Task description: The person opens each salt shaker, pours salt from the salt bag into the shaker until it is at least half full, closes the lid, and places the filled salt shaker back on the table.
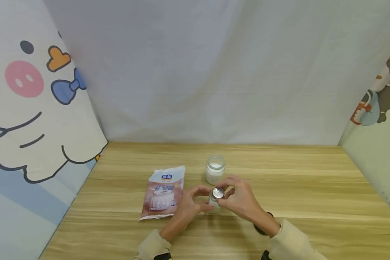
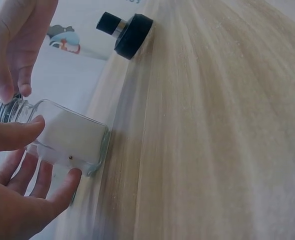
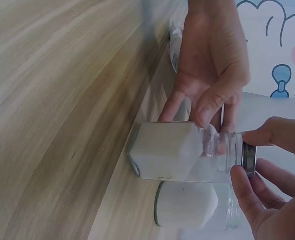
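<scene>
A small glass shaker (image 1: 215, 208) stands upright on the table, partly filled with white grains, as the right wrist view shows (image 3: 170, 152). My left hand (image 1: 189, 206) holds its glass body between thumb and fingers. On top is a metal lid (image 1: 218, 193) pierced with small holes. My right hand (image 1: 242, 199) grips this lid by its edge with thumb and fingertips; in the right wrist view the lid sits at the jar's mouth. Whether it is fully seated cannot be told. Just behind stands a lidless glass jar (image 1: 215, 172) with white contents.
A brown and white salt packet (image 1: 162, 195) lies flat to the left of my left hand. Beside my right wrist is a black round object with a metal neck (image 2: 130, 35), partly hidden in the head view. Printed curtains border the wooden table (image 1: 295, 180).
</scene>
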A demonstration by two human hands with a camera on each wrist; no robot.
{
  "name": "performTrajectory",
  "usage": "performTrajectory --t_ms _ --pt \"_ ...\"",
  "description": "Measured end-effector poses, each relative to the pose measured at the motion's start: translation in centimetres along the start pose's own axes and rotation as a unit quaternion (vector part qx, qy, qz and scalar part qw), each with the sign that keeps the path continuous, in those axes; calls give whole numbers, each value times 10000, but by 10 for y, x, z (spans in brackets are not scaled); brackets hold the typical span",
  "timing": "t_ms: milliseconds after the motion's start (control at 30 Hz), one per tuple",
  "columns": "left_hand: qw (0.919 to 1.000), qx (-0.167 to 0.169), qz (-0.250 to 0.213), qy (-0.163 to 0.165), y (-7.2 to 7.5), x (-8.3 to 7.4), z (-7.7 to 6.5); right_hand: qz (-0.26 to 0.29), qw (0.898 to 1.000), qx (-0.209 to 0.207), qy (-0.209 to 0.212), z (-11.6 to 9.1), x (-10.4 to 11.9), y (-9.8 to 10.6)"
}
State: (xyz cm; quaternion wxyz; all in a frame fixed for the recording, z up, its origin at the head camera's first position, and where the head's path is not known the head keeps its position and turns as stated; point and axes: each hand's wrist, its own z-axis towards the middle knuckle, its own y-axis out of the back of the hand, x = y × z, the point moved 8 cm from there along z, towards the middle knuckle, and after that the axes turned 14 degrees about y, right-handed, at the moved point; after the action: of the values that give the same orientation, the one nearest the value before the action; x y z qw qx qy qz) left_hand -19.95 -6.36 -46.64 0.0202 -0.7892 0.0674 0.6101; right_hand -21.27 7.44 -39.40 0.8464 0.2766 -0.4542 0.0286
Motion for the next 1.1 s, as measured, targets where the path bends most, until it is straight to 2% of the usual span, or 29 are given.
performTrajectory --t_ms 267,467,600,733,1100 --pt "9991 -49 392 -132 -2 -4 1 -388 9988 183 228 4 1 -4" --pt "9985 -83 521 -157 -1 -5 0 -837 9959 165 299 5 1 -4" --pt "9977 -157 634 -167 -2 -6 0 -757 9959 228 438 4 3 -4" --pt "9976 -170 629 -226 -1 -7 -1 -568 9963 294 581 4 5 -4" --pt "9984 -138 515 -184 0 -6 -2 -1106 9894 490 809 10 10 -11"
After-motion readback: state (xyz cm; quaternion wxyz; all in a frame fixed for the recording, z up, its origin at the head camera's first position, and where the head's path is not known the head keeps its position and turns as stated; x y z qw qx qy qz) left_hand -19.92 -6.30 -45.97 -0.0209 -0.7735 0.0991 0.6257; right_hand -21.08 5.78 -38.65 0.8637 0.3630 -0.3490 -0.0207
